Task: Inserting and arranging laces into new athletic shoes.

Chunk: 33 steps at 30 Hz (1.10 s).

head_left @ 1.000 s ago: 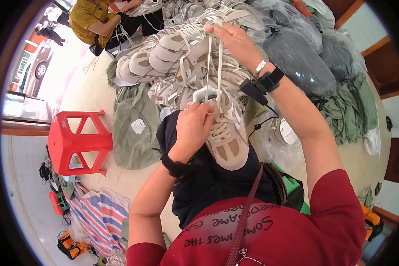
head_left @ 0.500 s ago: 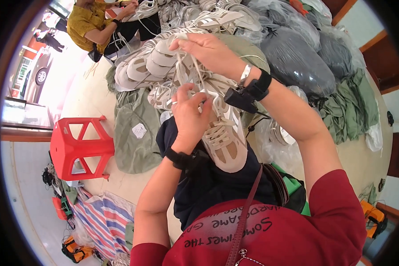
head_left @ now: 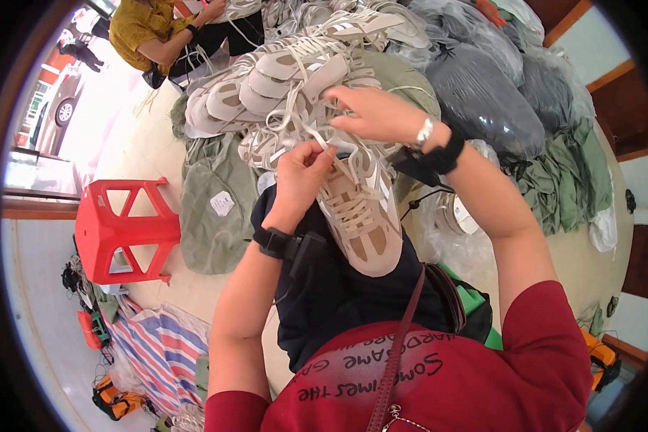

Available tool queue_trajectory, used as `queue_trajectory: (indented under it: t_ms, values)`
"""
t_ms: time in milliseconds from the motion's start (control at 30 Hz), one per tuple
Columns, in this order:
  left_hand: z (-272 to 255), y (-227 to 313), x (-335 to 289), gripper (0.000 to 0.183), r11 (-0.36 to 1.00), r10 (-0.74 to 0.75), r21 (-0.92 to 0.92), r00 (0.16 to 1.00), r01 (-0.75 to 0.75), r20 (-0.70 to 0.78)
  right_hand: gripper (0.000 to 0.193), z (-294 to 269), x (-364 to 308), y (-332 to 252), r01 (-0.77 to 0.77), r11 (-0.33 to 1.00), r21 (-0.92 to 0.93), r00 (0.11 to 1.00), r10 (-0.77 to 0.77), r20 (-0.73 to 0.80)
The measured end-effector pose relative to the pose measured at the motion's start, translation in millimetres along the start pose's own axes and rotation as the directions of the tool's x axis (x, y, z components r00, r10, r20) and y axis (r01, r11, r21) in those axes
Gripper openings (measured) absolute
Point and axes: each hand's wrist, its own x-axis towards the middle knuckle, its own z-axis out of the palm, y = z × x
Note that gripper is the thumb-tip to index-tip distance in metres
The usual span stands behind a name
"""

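Note:
A beige and white sneaker [head_left: 371, 241] rests on my lap, toe toward me, its cream lace [head_left: 351, 214] crossing the tongue. My left hand [head_left: 300, 177] is beside the shoe's opening, with thumb and index finger pinched on a shoelace [head_left: 321, 142]. The loose lace makes curls above that hand, in front of the piled shoes. My right hand [head_left: 383, 115] hovers over the heel end of the shoe, fingers curved and apart from the thumb; I see no lace gripped in it. A wrist strap with a black device is on each forearm.
Many similar sneakers [head_left: 266, 90] are heaped just beyond my hands. Grey plastic bags [head_left: 475, 97] and green cloth [head_left: 565, 180] lie at right. A red stool [head_left: 126, 230] stands at left, near a green sack [head_left: 219, 216]. A person in a yellow shirt [head_left: 142, 32] handles a shoe at far left.
My right hand has come down and to the right, letting go of the lace it held taut. The lace now hangs in loose curls. My left fingers have closed into a pinch.

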Motion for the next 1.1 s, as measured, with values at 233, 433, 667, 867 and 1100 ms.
queue_trajectory:
  t_ms: [233,433,667,867,1100]
  values:
    - [-1,-3,-7,0.021,0.998,-0.002,0.061,1.0,0.002,-0.008,0.027,9,-91,-17,-0.183,0.974,0.133,0.98,0.169,0.109]
    - [0,-5,-10,0.015,0.996,-0.071,0.053,0.997,0.07,0.02,0.02,34,-135,-19,-0.362,0.832,0.421,0.926,0.268,0.267]
    - [-6,8,-7,0.011,0.989,0.068,0.132,0.996,-0.06,-0.053,0.01,50,-129,-16,-0.398,0.106,0.911,0.796,0.535,0.285]
    - [8,-4,-29,0.02,0.924,0.217,0.332,0.975,-0.19,-0.045,0.009,81,-136,-18,-0.408,0.459,0.789,0.77,0.637,0.028]
    - [15,-5,-39,0.017,0.767,0.451,0.436,0.879,-0.47,0.155,0.013,88,-143,-28,-0.363,0.528,0.768,0.73,0.673,-0.117]
